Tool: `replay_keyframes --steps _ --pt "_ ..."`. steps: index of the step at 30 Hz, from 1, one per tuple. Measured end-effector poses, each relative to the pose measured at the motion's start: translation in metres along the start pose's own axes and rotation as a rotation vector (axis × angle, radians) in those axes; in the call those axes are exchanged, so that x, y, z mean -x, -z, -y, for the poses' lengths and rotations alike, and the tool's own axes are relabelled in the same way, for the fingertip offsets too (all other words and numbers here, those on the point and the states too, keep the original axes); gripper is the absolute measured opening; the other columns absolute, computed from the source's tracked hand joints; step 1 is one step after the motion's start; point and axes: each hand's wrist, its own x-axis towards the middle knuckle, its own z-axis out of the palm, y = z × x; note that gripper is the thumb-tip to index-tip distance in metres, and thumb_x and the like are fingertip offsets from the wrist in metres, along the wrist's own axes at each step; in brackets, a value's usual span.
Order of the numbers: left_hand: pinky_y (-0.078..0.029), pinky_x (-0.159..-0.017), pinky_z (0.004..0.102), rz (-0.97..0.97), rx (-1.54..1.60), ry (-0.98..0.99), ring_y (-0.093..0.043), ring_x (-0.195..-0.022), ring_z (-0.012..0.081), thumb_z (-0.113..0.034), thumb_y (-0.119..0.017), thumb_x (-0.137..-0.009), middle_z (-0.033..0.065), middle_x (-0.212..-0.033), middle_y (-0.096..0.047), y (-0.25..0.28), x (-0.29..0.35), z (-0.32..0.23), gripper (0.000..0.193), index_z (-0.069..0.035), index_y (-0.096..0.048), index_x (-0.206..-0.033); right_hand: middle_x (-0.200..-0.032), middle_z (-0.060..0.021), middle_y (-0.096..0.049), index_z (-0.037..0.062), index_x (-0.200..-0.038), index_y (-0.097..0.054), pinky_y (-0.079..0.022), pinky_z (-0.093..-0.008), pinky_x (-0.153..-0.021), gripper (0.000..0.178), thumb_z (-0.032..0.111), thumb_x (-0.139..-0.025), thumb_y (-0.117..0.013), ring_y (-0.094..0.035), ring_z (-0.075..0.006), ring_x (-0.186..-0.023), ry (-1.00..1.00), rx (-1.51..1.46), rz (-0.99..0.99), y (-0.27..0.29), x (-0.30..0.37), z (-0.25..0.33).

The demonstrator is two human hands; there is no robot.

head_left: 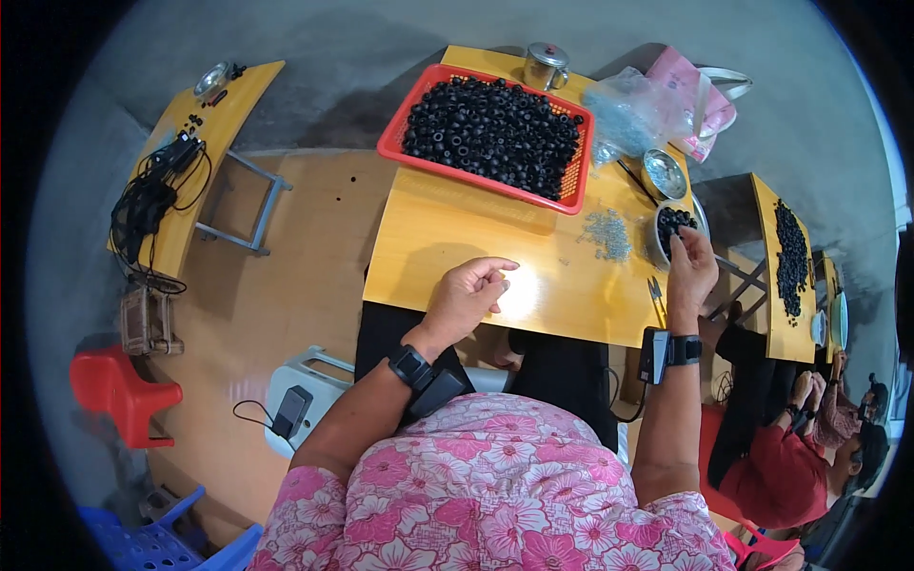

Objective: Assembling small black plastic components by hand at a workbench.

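R hand [693, 271] at bowl [653, 240], mid-right; tray [392, 141] heaped, prob. lots left.
L hand [468, 303] curled, R pinched; can't tell grips/amt done.

No legible lettering — or numbers — anywhere

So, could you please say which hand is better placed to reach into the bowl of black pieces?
Probably the right hand: it is at the bowl of black pieces, while the left hand is farther off, over the table.
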Motion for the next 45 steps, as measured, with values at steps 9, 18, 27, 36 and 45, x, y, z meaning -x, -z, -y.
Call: replay_keyframes --steps 9,18,27,36,45 --pt "-0.048 -0.06 0.0184 0.037 -0.013 -0.035 -0.05 -0.065 0.0036 -0.003 -0.056 -0.089 -0.003 -0.08 -0.051 0.004 0.0 -0.004 0.027 -0.002 -0.061 -0.115 -0.082 -0.0125 -0.062 0.0036 -0.092 -0.068 -0.049 -0.033 -0.067 0.014 0.002 -0.079 -0.062 -0.062 -0.0273 -0.073 0.371 0.045 0.437 -0.085 0.003 0.102" --pt "-0.049 -0.06 0.018 0.037 -0.037 -0.031 -0.051 -0.064 0.0037 -0.004 -0.055 -0.091 -0.0028 -0.079 -0.051 0.004 0.001 -0.004 0.026 -0.003 -0.061 -0.116 -0.093 -0.0142 -0.064 0.0065 -0.088 -0.07 -0.05 -0.0408 -0.078 0.019 0.0 -0.075 -0.057 -0.062 -0.0327 -0.09 0.632 0.361 0.707 -0.157 -0.028 0.103" --pt "-0.048 -0.058 0.0204 -0.001 -0.055 0.011 -0.056 -0.06 0.0062 -0.005 -0.056 -0.089 0.0018 -0.079 -0.056 0.004 0.0 -0.01 0.023 -0.003 -0.064 -0.11 -0.09 -0.015 -0.066 0.0077 -0.087 -0.071 -0.05 -0.0404 -0.081 0.02 0.002 -0.074 -0.058 -0.063 -0.0312 -0.091 0.66 0.509 0.783 -0.166 -0.035 0.105" --pt "-0.048 -0.057 0.0179 0.024 -0.052 -0.002 -0.052 -0.061 0.0034 -0.008 -0.055 -0.092 -0.0028 -0.072 -0.053 0.004 0.001 -0.01 0.024 -0.003 -0.062 -0.114 -0.093 -0.0133 -0.067 0.009 -0.09 -0.072 -0.051 -0.0394 -0.082 0.021 0.004 -0.074 -0.059 -0.063 -0.03 -0.092 0.683 0.618 0.845 -0.167 -0.036 0.108" --pt "-0.048 -0.059 0.0182 0.033 -0.053 0.003 -0.052 -0.062 0.004 -0.008 -0.055 -0.092 -0.0031 -0.072 -0.053 0.003 0.002 -0.01 0.024 -0.003 -0.062 -0.114 -0.091 -0.0134 -0.067 0.0061 -0.088 -0.07 -0.051 -0.0388 -0.08 0.019 0.005 -0.071 -0.059 -0.064 -0.0309 -0.089 0.697 0.48 0.77 -0.155 -0.041 0.099"
